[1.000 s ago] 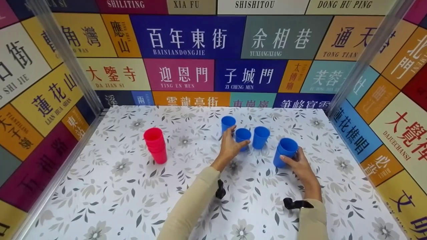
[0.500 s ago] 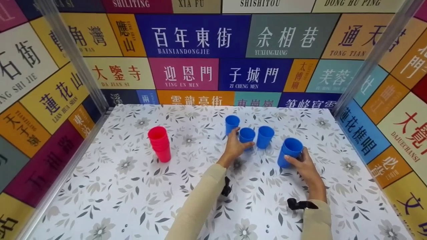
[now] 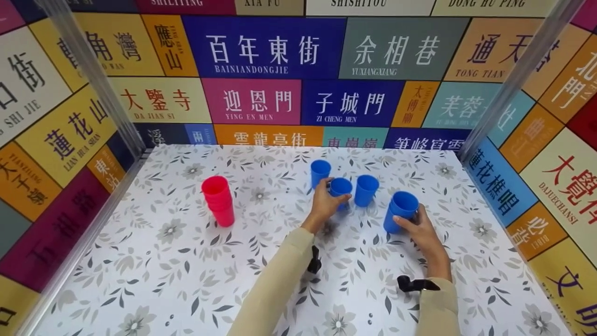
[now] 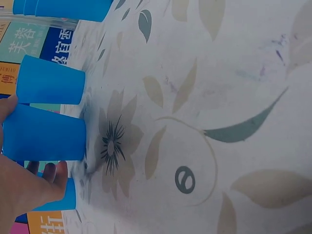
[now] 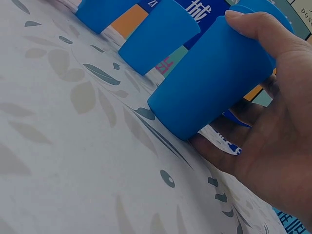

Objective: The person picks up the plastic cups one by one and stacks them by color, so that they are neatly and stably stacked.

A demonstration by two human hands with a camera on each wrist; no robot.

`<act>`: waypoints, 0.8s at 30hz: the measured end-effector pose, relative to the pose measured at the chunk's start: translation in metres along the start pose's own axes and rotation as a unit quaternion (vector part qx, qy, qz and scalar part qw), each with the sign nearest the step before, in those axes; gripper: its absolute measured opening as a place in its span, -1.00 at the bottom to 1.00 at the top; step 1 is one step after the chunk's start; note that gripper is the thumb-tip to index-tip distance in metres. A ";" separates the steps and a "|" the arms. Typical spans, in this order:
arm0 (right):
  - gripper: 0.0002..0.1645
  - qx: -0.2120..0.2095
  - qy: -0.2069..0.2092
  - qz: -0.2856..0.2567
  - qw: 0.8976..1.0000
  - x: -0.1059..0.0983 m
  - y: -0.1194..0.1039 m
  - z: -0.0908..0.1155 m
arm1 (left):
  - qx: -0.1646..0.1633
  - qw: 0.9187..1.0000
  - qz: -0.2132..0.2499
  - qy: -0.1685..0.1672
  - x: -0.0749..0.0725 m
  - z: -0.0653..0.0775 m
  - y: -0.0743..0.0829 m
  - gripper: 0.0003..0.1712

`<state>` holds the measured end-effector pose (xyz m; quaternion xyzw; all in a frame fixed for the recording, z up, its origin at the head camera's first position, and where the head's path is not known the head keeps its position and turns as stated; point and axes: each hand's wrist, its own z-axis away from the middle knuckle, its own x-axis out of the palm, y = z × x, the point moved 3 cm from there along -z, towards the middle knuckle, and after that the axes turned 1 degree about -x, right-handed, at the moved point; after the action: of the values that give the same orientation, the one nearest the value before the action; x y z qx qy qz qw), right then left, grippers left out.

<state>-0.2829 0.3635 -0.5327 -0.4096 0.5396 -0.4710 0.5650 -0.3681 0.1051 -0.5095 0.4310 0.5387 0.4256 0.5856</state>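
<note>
My left hand (image 3: pixel 328 204) holds a blue plastic cup (image 3: pixel 342 187) by its sides, thumb on one side and fingers on the other. That upright cup (image 4: pixel 46 132) appears between thumb and fingers in the left wrist view, its base at the tabletop. With my right hand (image 3: pixel 423 229) I grip a stack of nested blue cups (image 3: pixel 396 220), thumb on the near side and fingers around the far side. The right wrist view shows this stack (image 5: pixel 214 78) with its lower end close to the table. Single blue cups stand behind my left hand (image 3: pixel 320 173) and between both hands (image 3: pixel 366 192).
A stack of nested red cups (image 3: pixel 221 205) stands upright on the left of the table. A white floral cloth (image 3: pixel 186 275) covers the tabletop. Walls of colourful street-name panels (image 3: pixel 261 46) enclose the back and sides, with clear corner posts (image 3: pixel 496 93).
The head view shifts slightly. The left fingers come a little closer around the single cup, while the right hand keeps its grip on the blue stack.
</note>
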 end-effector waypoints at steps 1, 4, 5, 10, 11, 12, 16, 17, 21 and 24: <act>0.08 0.001 0.001 0.002 1.000 0.000 0.000 0.000 | 0.000 1.000 0.002 0.001 0.000 0.000 0.000 -0.15; 0.10 0.004 0.000 0.002 1.000 -0.001 0.000 0.000 | 0.003 1.000 0.009 0.003 0.000 0.001 0.003 -0.17; 0.10 0.004 0.000 0.001 1.000 -0.001 0.000 0.000 | 0.006 1.000 0.012 0.004 0.000 0.001 0.004 -0.17; 0.10 0.002 -0.003 -0.005 1.000 -0.001 -0.002 0.000 | 0.027 1.000 0.015 0.001 -0.004 0.001 0.016 -0.19; 0.09 0.002 -0.003 -0.004 1.000 -0.001 -0.002 0.000 | 0.032 0.999 0.017 -0.001 -0.005 0.001 0.020 -0.19; 0.09 0.002 -0.003 -0.003 1.000 -0.001 -0.002 0.000 | 0.036 0.999 0.018 -0.002 -0.007 0.000 0.023 -0.19; 0.07 -0.001 -0.001 -0.002 1.000 0.000 -0.003 -0.001 | 0.054 0.998 0.020 -0.006 -0.010 0.000 0.036 -0.19; 0.07 -0.002 -0.001 -0.003 1.000 0.000 -0.002 -0.001 | 0.056 0.998 0.019 -0.008 -0.010 0.001 0.039 -0.19; 0.06 -0.005 -0.003 -0.008 1.000 0.001 -0.002 0.000 | 0.061 0.998 0.014 -0.015 -0.009 0.003 0.048 -0.18; 0.07 -0.003 -0.002 -0.006 1.000 0.001 -0.002 0.000 | 0.057 0.998 0.020 -0.020 -0.007 0.005 0.057 -0.18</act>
<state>-0.2831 0.3622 -0.5311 -0.4155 0.5375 -0.4722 0.5616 -0.3656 0.1135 -0.4530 0.4825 0.5415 0.3969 0.5625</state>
